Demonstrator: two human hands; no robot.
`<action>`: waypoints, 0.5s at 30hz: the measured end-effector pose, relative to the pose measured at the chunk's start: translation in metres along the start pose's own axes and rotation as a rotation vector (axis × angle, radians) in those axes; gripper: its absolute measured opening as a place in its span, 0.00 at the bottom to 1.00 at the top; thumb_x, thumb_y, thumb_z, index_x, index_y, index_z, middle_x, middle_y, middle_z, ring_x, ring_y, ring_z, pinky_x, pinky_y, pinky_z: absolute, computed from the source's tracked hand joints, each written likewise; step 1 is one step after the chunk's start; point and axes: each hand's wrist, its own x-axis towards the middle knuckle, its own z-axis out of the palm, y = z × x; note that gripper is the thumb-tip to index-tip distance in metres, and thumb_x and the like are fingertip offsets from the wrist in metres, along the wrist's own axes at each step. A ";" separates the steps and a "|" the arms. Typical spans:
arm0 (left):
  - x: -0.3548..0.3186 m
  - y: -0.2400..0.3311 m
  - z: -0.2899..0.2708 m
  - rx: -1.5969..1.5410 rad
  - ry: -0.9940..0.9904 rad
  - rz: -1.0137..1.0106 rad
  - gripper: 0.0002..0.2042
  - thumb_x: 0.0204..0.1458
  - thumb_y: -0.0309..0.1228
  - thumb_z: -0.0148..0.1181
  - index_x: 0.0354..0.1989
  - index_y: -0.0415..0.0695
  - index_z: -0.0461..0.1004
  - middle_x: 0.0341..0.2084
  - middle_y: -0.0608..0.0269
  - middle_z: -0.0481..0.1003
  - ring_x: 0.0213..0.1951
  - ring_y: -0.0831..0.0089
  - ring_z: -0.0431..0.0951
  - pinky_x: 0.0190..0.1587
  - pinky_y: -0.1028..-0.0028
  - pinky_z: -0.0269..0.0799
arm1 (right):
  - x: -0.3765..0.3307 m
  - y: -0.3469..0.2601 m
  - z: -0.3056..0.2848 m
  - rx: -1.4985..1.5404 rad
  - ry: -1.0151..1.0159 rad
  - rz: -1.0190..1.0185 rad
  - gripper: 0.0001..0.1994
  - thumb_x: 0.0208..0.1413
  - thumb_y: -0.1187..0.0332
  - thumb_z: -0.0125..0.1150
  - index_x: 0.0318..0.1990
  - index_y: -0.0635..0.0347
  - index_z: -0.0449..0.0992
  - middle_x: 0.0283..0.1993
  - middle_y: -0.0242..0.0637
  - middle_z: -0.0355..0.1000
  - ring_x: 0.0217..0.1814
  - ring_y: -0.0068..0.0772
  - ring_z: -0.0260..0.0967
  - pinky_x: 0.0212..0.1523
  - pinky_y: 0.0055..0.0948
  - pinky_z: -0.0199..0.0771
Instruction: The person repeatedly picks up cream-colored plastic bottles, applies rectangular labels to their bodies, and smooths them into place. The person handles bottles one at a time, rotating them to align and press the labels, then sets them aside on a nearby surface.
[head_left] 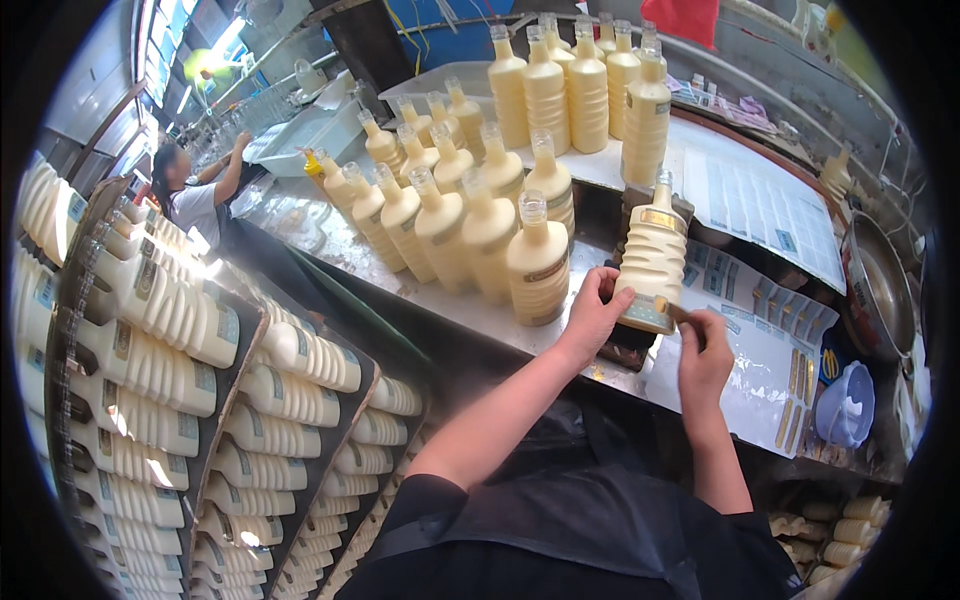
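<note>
A cream, ridged glass bottle (654, 252) with a gold label at its shoulder and a pale label low on its side rests tilted on a dark stand (625, 352). My left hand (597, 313) grips its lower left side, thumb across the front. At the lower right of the bottle, my right hand (706, 352) is closed with its fingertips around a small brown piece (680, 314), which touches the glass near the low label. What this piece is, I cannot make out. Sheets of labels (742, 385) lie beside my right hand.
Several cream bottles (537, 262) stand on the bench to the left, more (590, 95) behind. A label sheet (765, 200), a metal pan (880, 285) and a lilac basket (846, 408) are at right. A rack of bottles (255, 385) fills the left, near another person (195, 205).
</note>
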 end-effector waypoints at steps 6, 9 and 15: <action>0.002 -0.004 -0.002 -0.145 -0.048 -0.056 0.13 0.66 0.29 0.55 0.57 0.45 0.66 0.44 0.67 0.70 0.47 0.78 0.69 0.55 0.75 0.66 | 0.007 -0.077 0.037 -0.291 -0.041 -0.518 0.07 0.53 0.75 0.64 0.40 0.58 0.79 0.33 0.40 0.78 0.33 0.44 0.77 0.34 0.39 0.75; 0.007 -0.012 -0.008 -0.280 -0.088 -0.110 0.11 0.71 0.32 0.48 0.58 0.46 0.67 0.43 0.67 0.73 0.48 0.77 0.71 0.55 0.75 0.67 | 0.014 -0.085 0.053 -0.332 -0.095 -0.422 0.05 0.58 0.73 0.58 0.40 0.60 0.76 0.29 0.42 0.75 0.32 0.45 0.77 0.36 0.41 0.77; 0.000 -0.007 0.003 0.111 0.028 0.041 0.18 0.68 0.39 0.56 0.59 0.42 0.65 0.47 0.63 0.73 0.50 0.73 0.71 0.57 0.71 0.67 | 0.015 -0.038 0.016 -0.195 -0.039 -0.088 0.12 0.62 0.70 0.58 0.48 0.67 0.78 0.39 0.52 0.80 0.40 0.55 0.79 0.43 0.44 0.79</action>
